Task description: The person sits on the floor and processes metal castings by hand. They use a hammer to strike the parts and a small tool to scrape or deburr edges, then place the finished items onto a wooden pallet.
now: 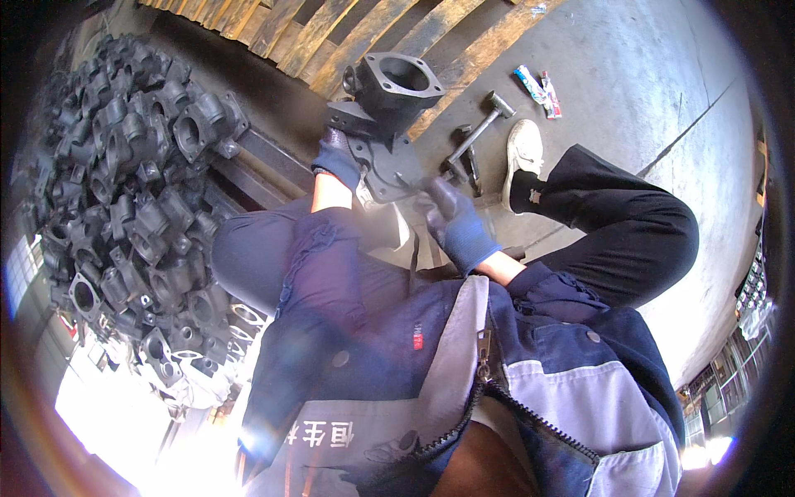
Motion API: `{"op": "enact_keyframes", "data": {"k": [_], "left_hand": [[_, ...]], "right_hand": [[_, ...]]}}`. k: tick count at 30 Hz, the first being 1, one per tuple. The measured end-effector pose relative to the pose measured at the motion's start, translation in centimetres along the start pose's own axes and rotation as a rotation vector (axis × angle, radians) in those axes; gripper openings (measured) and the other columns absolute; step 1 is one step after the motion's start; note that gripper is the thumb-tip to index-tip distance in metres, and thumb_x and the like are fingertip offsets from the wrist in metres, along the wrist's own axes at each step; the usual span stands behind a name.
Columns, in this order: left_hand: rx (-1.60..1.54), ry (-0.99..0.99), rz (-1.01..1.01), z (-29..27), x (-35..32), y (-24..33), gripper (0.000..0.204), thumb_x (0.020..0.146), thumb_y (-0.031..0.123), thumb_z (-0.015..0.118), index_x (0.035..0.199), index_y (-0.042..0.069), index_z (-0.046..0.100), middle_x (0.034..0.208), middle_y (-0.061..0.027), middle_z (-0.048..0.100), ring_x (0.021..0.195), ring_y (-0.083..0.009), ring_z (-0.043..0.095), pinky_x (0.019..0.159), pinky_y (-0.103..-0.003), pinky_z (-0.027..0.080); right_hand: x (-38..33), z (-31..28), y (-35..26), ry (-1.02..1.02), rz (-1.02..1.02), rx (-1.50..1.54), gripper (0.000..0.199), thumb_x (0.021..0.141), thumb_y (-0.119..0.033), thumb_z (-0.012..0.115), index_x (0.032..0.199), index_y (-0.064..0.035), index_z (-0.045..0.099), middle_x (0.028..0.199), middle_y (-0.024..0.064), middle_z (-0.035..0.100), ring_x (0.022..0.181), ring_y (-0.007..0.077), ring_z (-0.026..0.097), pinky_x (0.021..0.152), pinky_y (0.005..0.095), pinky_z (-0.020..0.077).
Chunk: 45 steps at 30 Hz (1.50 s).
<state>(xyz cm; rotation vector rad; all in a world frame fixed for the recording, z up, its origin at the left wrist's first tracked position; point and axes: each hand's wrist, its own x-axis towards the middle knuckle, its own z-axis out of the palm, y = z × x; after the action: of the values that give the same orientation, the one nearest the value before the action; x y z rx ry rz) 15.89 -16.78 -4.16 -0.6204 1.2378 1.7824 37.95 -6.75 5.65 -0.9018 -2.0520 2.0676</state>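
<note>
A dark grey metal casting (389, 161) is held up in front of me, with a square flange and a round bore at its far end and a flat plate toward me. My left hand (338, 157), in a dark blue work glove, grips its left side; part of the fingers is hidden behind the metal. Beside the plate's lower right edge, my right hand (455, 219) wears the same kind of glove. Its fingers are curled, and whatever they hold is hidden or too small to name.
A large heap of similar castings (132, 166) rises on the left. Wooden pallets (323, 50) lie at the far side. On the floor to the right are a hammer (484, 124), another dark tool (473, 161) and some small colourful packets (538, 91). My legs are bent on both sides.
</note>
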Motion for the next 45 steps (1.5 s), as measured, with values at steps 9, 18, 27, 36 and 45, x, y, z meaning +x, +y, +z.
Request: {"op": "enact_keyframes", "data": {"k": [9,18,27,36,45], "left_hand": [[0.116,0.007,0.034,2.2,-2.8,0.6,0.059,0.084,0.05,0.062,0.109,-0.003,0.063,0.105,-0.0197,0.068,0.094,-0.0303,0.066,0.081,-0.04,0.051],[1.712,0.121,0.763,15.5,-6.2,2.6,0.047,0.081,0.044,0.065,0.094,0.0,0.07,0.094,-0.0228,0.068,0.088,-0.0398,0.066,0.077,-0.042,0.054],[2.164,-0.066,0.848,14.9,-7.3,-2.9,0.024,0.072,0.026,0.069,0.09,0.01,0.067,0.09,-0.0155,0.068,0.087,-0.0322,0.066,0.077,-0.041,0.051],[0.698,0.086,1.04,11.5,-8.4,1.6,0.016,0.092,0.018,0.055,0.097,0.005,0.063,0.083,-0.0086,0.064,0.077,-0.0189,0.062,0.069,-0.03,0.05],[1.254,0.422,0.783,1.5,-7.0,0.9,0.036,0.091,0.031,0.056,0.108,0.0,0.062,0.102,-0.0179,0.066,0.093,-0.0272,0.063,0.084,-0.037,0.049]], "right_hand": [[3.2,-4.9,0.4,0.164,0.351,0.613,0.025,0.099,-0.023,0.05,0.114,-0.0047,0.059,0.08,0.004,0.065,0.059,0.008,0.054,0.048,0.022,0.0423],[3.6,-10.3,-3.0,0.454,0.339,0.482,0.03,0.095,-0.026,0.054,0.117,-0.0058,0.059,0.074,-0.0017,0.048,0.058,0.0076,0.044,0.061,0.0257,0.0478],[4.7,-9.0,-0.2,0.504,0.301,0.676,0.021,0.095,-0.01,0.052,0.115,-0.006,0.058,0.084,0.0017,0.061,0.065,0.0102,0.057,0.049,0.0214,0.0465],[4.6,-8.1,-0.3,0.48,0.371,0.58,0.031,0.092,-0.04,0.055,0.099,-0.0111,0.065,0.073,-0.0019,0.052,0.054,0.0089,0.044,0.053,0.0248,0.0436],[4.8,-8.1,2.2,0.496,0.651,0.521,0.018,0.085,-0.027,0.064,0.094,-0.0116,0.062,0.07,-0.0002,0.052,0.047,0.0118,0.041,0.05,0.0284,0.044]]}}
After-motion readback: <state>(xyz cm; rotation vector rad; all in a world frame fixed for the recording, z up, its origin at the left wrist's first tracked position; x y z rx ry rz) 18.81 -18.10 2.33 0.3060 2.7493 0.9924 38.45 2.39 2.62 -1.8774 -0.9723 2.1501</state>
